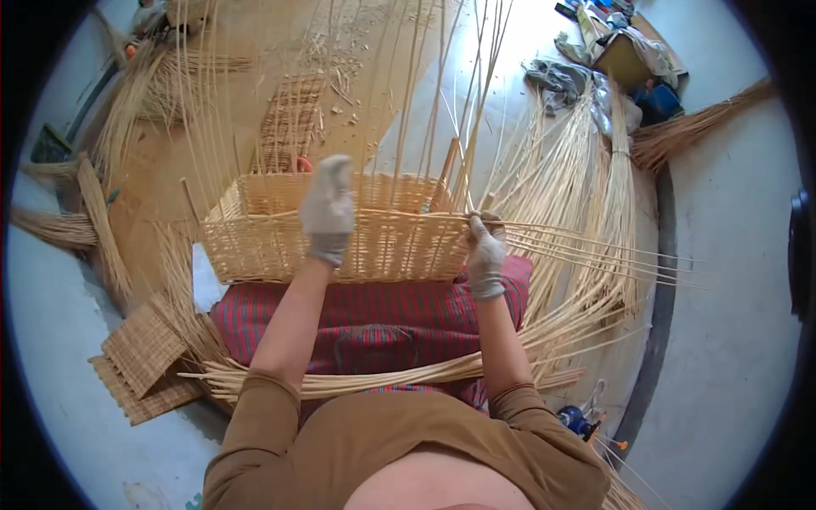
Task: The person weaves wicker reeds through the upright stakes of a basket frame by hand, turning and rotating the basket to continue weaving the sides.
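Observation:
A rectangular wicker basket [340, 246] rests on a red and green striped cloth [357, 314] over my lap. Tall uncut canes [412, 93] rise from its walls. My left hand [330, 204], in a pale work glove, is in front of the long near wall at rim height; motion blurs its fingers, so I cannot make out their grip. At the right near corner my right hand [486, 255], gloved too, is closed round several thin wicker strands [586, 246], pressing them at the rim. These strands run out to the right. Short wooden stakes [450, 157] stand at the basket's corners.
Bundles of pale cane [578, 178] lie fanned on the right, with a reddish bundle [705, 127] beyond. More bundles [136, 110] are at the left. Woven panels [144, 348] sit lower left; another woven strip [289, 123] lies ahead near scattered offcuts. Bags and boxes [629, 59] are piled far right.

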`<action>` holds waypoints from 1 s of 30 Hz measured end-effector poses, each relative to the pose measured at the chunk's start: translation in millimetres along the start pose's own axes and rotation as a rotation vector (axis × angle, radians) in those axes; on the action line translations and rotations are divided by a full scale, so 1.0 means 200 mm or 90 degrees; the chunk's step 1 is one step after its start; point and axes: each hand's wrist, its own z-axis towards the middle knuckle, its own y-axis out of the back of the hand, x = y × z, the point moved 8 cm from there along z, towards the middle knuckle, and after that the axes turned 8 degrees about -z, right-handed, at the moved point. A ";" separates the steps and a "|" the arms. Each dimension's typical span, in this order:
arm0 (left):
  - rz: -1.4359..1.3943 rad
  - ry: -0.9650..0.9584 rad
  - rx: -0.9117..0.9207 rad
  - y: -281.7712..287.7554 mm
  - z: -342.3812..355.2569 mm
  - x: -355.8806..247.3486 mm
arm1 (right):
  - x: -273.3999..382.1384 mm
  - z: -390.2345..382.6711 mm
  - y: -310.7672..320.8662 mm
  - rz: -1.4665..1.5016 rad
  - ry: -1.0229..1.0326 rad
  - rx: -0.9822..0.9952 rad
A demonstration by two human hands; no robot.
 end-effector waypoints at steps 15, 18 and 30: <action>-0.133 0.352 0.275 -0.45 -0.27 0.38 | 0.16 -0.01 0.02 0.003 0.231 0.044; -0.213 0.298 0.236 -0.46 -0.30 0.27 | 0.27 -0.24 0.07 -0.103 0.303 0.048; -0.105 0.256 0.371 -1.08 -0.47 0.16 | 0.61 0.27 -0.02 -0.287 0.350 0.124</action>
